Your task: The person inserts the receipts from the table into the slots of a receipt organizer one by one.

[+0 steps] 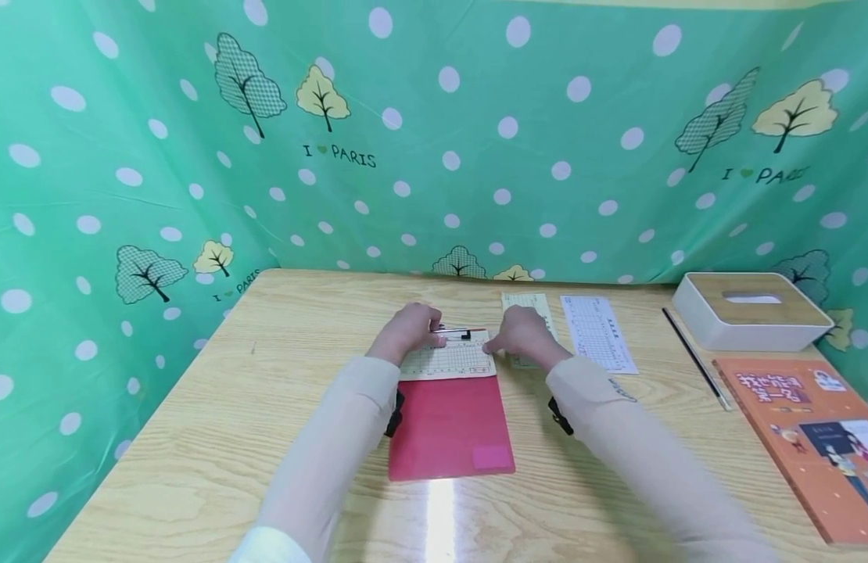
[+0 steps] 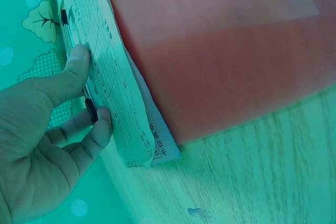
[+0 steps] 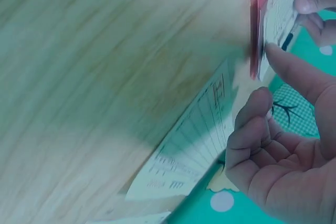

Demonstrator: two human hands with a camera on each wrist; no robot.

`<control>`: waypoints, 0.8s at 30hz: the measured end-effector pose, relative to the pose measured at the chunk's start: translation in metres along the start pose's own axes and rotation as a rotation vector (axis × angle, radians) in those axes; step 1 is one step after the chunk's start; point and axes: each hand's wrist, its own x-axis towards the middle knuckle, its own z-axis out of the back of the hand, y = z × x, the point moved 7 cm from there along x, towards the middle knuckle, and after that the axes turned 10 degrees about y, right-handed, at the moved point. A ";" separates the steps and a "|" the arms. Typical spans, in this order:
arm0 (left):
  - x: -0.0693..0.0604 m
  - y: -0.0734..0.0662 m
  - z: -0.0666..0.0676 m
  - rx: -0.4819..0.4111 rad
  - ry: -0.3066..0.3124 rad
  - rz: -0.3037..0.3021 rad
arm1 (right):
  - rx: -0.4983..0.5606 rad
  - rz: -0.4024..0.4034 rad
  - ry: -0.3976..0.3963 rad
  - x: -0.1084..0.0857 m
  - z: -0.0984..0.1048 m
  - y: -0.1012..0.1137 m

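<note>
A red folder (image 1: 451, 430) lies on the wooden table, with printed slips (image 1: 455, 362) across its top part. Along the slips' top edge runs a thin metal fastener with black tips (image 1: 466, 335). My left hand (image 1: 408, 332) pinches this edge; in the left wrist view its thumb lies on the slips (image 2: 118, 93) and its fingers are behind, by a black tip (image 2: 91, 110). My right hand (image 1: 524, 335) touches the slips' right edge with an extended thumb; in the right wrist view the other fingers of that hand (image 3: 283, 140) are bent, with nothing seen in them.
Right of the folder lie a yellowish slip (image 1: 539, 306), partly under my right hand, and a white slip (image 1: 597, 332). Farther right are a dark pencil-like stick (image 1: 696, 358), a white tissue box with a wooden lid (image 1: 758, 332) and an orange book (image 1: 793, 453). A patterned green cloth hangs behind.
</note>
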 end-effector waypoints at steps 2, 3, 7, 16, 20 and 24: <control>0.000 -0.001 0.000 0.011 -0.006 -0.005 | 0.005 0.040 -0.012 -0.005 0.004 -0.002; 0.000 -0.002 0.000 0.014 -0.007 -0.006 | 0.007 0.060 -0.019 -0.007 0.007 -0.004; -0.001 -0.002 0.000 0.021 -0.015 -0.014 | 0.007 0.121 -0.056 -0.017 0.018 -0.010; -0.001 -0.002 0.001 0.016 -0.010 -0.019 | 0.085 0.136 -0.114 -0.030 0.035 -0.045; 0.002 0.000 -0.001 0.013 -0.001 -0.021 | 0.112 0.066 -0.116 -0.035 0.036 -0.062; 0.004 0.000 -0.002 0.024 -0.004 -0.027 | 0.113 -0.015 -0.105 -0.037 0.033 -0.075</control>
